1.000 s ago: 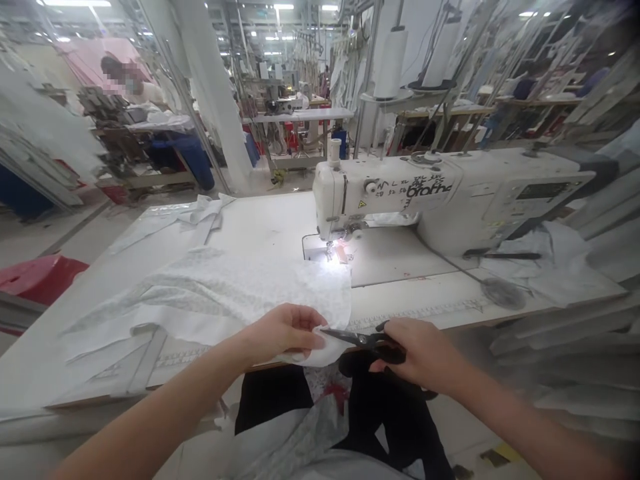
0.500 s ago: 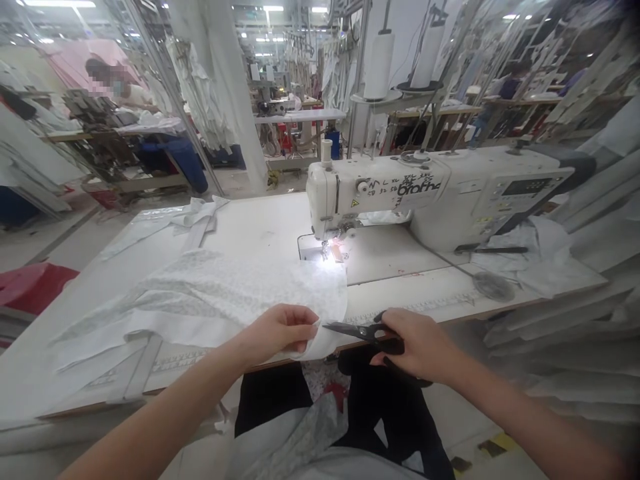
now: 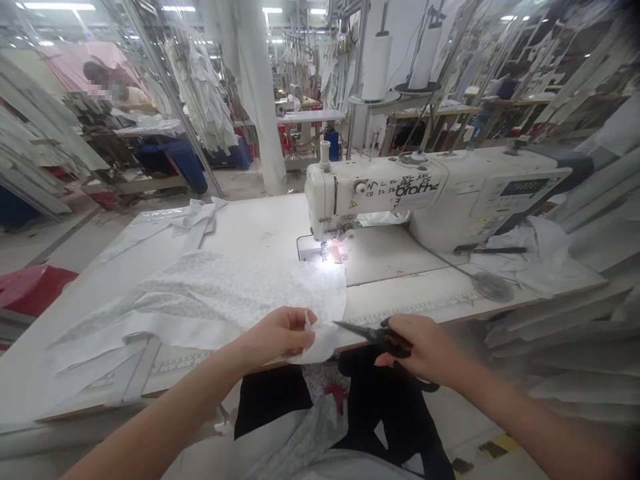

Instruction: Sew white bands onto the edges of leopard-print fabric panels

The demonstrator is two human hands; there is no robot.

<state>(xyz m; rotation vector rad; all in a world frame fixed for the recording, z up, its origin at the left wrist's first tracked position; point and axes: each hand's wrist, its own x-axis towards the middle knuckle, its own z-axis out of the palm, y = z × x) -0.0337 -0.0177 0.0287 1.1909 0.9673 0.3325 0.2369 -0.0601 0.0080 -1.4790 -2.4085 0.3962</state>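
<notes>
Pale patterned fabric (image 3: 240,283) lies across the left of the sewing table, its right end under the lit needle area of the sewing machine (image 3: 370,193). My left hand (image 3: 283,333) pinches the fabric's near edge at the table front, and a small flap stands up between thumb and fingers. My right hand (image 3: 425,347) is closed round the handles of black scissors (image 3: 373,333). Their tips point left at the held edge, a short gap away from my left fingers. Whether the blades are fully together is hard to tell.
A measuring tape strip (image 3: 415,308) runs along the table's front edge. More white cloth (image 3: 545,257) and a round grey pad on a stem (image 3: 493,287) lie to the right. Thread cones (image 3: 377,67) stand behind. A co-worker (image 3: 115,83) sits far left.
The scissors and my right hand have moved slightly right, away from the fabric edge. My left hand has barely moved; the pinched flap now stands up more.
</notes>
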